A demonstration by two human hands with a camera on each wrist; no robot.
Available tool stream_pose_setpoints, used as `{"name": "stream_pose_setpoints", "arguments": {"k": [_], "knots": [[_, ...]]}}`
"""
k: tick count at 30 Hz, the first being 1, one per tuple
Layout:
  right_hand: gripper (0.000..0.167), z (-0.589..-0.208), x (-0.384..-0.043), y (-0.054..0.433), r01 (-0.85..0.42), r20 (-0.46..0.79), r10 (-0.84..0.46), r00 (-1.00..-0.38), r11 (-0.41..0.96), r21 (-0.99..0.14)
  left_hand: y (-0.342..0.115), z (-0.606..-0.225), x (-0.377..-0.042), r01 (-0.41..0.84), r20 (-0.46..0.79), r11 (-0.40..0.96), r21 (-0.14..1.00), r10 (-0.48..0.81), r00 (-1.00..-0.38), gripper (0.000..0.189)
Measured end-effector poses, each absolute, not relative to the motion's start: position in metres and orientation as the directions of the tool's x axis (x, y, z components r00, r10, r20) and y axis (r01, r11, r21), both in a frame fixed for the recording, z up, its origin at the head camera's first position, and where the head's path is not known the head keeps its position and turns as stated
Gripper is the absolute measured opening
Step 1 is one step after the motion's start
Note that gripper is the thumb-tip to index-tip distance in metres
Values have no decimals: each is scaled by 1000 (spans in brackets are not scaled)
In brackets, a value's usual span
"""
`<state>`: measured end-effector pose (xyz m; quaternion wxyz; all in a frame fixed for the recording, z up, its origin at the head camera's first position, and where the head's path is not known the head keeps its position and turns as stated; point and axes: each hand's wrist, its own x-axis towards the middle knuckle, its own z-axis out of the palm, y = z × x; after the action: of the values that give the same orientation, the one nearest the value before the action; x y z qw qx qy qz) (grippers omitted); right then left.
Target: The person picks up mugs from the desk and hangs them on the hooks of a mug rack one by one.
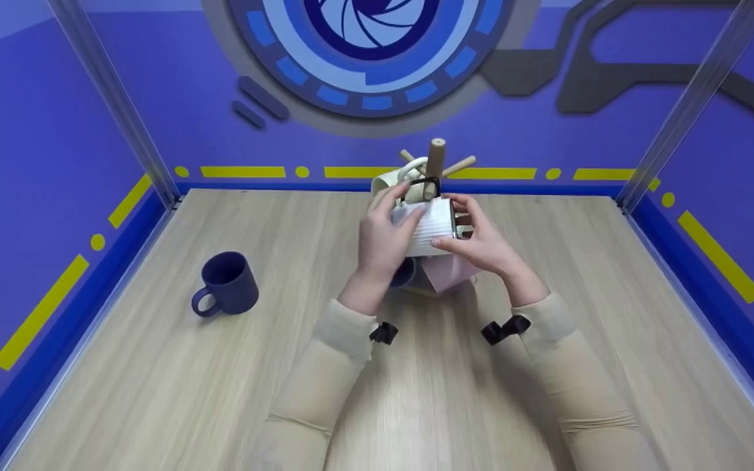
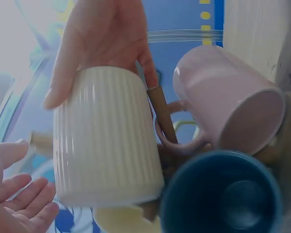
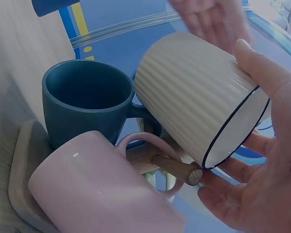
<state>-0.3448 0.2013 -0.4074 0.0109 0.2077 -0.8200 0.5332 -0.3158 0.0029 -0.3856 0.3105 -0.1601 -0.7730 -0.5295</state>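
Observation:
My right hand (image 3: 262,155) grips a white ribbed mug (image 3: 189,92) at its dark-edged rim, thumb on the outer side and fingers at the rim. The mug lies tilted sideways beside a wooden mug stand (image 1: 436,160). My left hand (image 2: 24,194) is close to the mug's base end, its fingers loosely extended and holding nothing. Below, a pink mug (image 3: 97,184) hangs with its handle around a wooden peg (image 3: 179,170). A teal mug (image 3: 87,116) is on the stand next to it. Behind my left fingers, a cream mug (image 1: 383,183) is partly hidden.
A dark blue mug (image 1: 230,284) stands upright on the wooden table (image 1: 154,392) at the left, handle toward the front left. Blue-purple panels (image 1: 324,144) enclose the back and sides. The stand's base (image 3: 19,170) sits low under the mugs.

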Motion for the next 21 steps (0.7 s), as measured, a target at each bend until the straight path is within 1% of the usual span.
{"name": "stream_pose_setpoints", "arguments": {"k": [2,5,6,8,10,13,15,17,21], "knots": [[86,-408,-345,201,-360,240,-346,-907,340,-869,11,-381,-318,608,704,477,635,-34,-709,41],[86,-409,-345,200,-366,243,-360,-901,327,-872,20,-378,-323,618,754,581,529,11,-657,32],[84,-408,-345,200,-366,245,-359,-901,324,-872,22,-377,-324,617,766,601,508,13,-643,29],[74,-405,-347,200,-361,252,-339,-907,312,-879,25,-377,-326,615,785,625,480,7,-620,22],[62,-400,-351,200,-331,254,-275,-927,284,-900,27,-376,-328,622,797,621,477,-7,-604,19],[49,-389,-365,199,-292,270,-124,-955,227,-929,29,-375,-329,632,804,610,478,-13,-595,17],[46,-383,-375,197,-256,255,-29,-967,135,-957,30,-375,-329,635,804,606,479,-13,-594,17],[40,-380,-386,196,-239,239,20,-971,13,-971,30,-374,-329,632,804,610,478,-15,-594,17],[23,-380,-402,195,-200,200,25,-979,-249,-948,30,-374,-329,628,804,613,478,-17,-595,17]]}}
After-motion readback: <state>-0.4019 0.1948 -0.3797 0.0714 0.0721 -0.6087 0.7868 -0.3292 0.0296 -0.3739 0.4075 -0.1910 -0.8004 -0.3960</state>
